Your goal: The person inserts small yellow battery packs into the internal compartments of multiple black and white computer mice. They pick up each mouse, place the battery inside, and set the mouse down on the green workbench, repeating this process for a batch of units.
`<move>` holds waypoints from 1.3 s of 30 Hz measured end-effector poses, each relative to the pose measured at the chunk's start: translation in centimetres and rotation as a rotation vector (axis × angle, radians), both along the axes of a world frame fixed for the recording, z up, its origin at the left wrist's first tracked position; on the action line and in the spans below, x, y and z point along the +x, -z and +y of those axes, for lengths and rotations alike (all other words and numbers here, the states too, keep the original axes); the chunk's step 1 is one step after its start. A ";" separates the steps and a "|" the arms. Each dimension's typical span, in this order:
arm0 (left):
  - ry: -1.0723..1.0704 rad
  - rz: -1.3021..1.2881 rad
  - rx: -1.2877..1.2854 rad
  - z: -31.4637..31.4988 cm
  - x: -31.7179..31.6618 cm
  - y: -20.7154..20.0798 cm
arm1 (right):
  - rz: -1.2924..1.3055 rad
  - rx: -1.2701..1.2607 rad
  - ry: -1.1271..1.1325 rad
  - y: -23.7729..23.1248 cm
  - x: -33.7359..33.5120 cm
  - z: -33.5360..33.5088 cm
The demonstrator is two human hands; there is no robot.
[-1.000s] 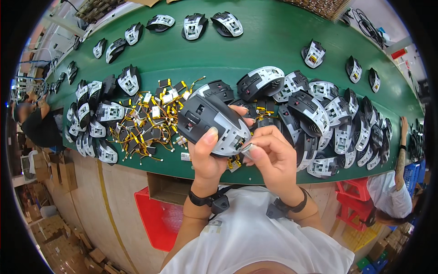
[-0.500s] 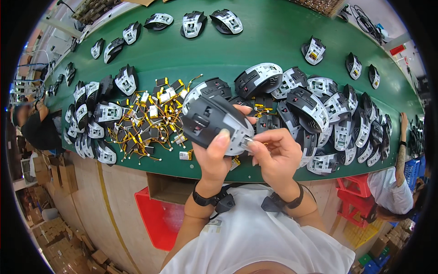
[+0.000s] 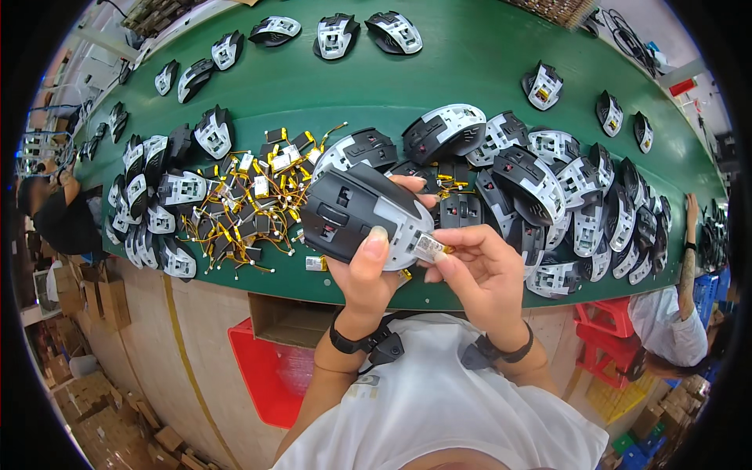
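Note:
A black computer mouse with a light grey rear part (image 3: 352, 215) is gripped in my left hand (image 3: 366, 270), thumb on top and fingers around its far side. My right hand (image 3: 482, 270) pinches a small silvery battery (image 3: 428, 247) between thumb and fingertips, right at the grey end of the mouse. Whether the battery touches the mouse I cannot tell. Left of my hands lies a tangled pile of small batteries with yellow ends and thin wires (image 3: 254, 196). One loose battery (image 3: 316, 263) is near the table's front edge.
On the green table (image 3: 462, 55), more part-built mice are heaped at right (image 3: 580, 184) and left (image 3: 160, 188), with others in a spaced row at the back (image 3: 337, 37). Below the edge stand a red bin (image 3: 254, 376) and a red stool (image 3: 603, 345). A co-worker's arm (image 3: 689, 258) rests at right.
My right hand has turned the battery so its flat face shows, where before only a thin edge was visible. The mouse has shifted slightly left and tilted flatter.

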State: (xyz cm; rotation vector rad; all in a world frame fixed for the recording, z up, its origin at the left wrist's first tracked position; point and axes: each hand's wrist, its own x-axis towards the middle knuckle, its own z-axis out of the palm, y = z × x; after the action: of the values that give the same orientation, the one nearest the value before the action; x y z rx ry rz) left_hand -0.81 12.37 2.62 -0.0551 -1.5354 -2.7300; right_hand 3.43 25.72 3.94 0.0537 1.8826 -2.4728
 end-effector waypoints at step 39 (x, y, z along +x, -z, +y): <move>0.143 -0.242 0.195 -0.4 -0.6 -0.1 | 0.525 0.740 0.191 0.3 -0.7 0.6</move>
State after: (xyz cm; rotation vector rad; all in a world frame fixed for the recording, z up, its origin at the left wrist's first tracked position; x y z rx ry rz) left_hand -1.45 12.00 2.77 0.1803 -1.3498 -3.0850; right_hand 2.69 26.28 3.67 -0.4567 3.0385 -1.8387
